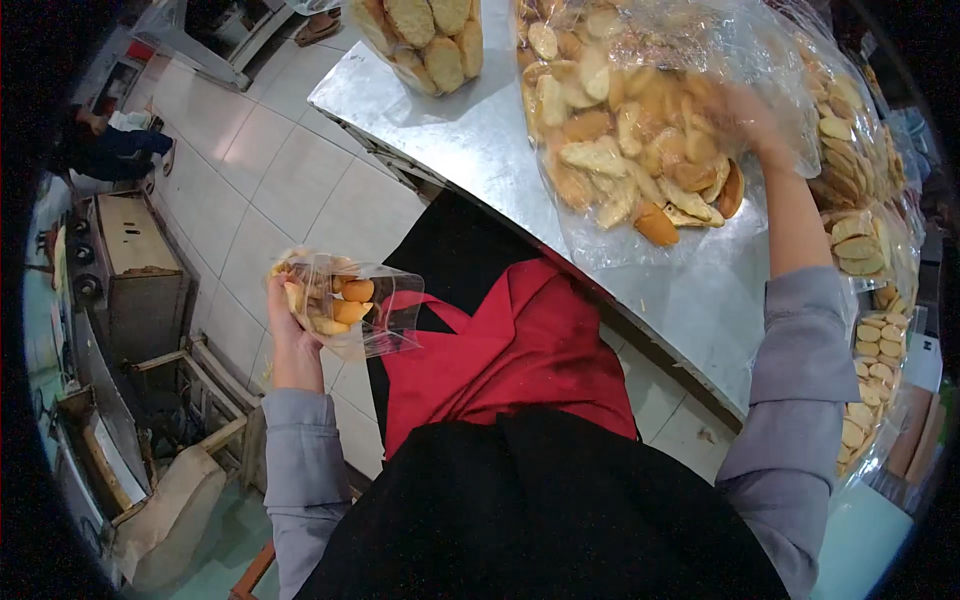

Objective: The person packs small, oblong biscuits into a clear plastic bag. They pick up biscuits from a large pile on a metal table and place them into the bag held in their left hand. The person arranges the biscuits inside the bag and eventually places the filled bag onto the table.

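I have one small clear bag (400, 300) in my left hand (293, 345), off the left edge of the table and above the floor. Its long axis runs crosswise, from my left to my right, dipping slightly toward me at the right. The mouth points right and gapes; the filled end sits in my palm. Two orange-brown pieces of bread (352, 311) stand out inside, with paler ones around them; the full number is hidden. My left hand is grasping this bag, cupped about its filled end.

My right hand (745, 112) is inside one large clear bag (715, 30), seen through the plastic. I cannot tell whether its fingers are closed on anything. Around and below it lies a heap of bread slices (640, 160), pale and orange-brown, too many and too overlapped to count.

Both the heap and its bag lie on one metal table (670, 300). One filled bag (430, 50) stands near the table's far left corner. Along my right are more bags of slices (850, 150), overlapping, so I cannot count them.

I wear one red apron (500, 360). One other person (125, 150) is far off to the left, beyond one wooden cabinet (140, 240).
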The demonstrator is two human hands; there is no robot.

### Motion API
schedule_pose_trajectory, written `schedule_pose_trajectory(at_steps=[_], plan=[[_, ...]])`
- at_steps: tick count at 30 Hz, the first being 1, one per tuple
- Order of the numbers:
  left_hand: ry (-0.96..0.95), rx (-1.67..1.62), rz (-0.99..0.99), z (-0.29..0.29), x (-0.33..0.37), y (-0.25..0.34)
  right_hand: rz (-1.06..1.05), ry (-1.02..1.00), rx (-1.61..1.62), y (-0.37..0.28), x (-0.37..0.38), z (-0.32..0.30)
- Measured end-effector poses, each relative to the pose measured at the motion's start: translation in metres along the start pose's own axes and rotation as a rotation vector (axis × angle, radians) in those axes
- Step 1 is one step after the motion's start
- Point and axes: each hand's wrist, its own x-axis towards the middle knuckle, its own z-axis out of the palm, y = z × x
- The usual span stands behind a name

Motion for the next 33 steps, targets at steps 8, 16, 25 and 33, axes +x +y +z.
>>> schedule_pose_trajectory(at_steps=[8,16,25,33], plan=[[0.028,-0.027,0.026,-0.005,-0.008,0.002,1.000,-0.090,1.639,-0.111,-0.040,-0.061],[-0.007,-0.060,0.033,0.010,-0.012,-0.006,0.132,0.138,0.232,-0.119,-0.094,-0.034],[-0.060,-0.062,0.077,0.008,-0.018,-0.006,0.184,0.167,0.243,-0.133,-0.098,-0.037],[0.051,-0.132,0.103,0.004,-0.010,-0.016,0.486,0.078,0.691,-0.163,-0.113,-0.045]])
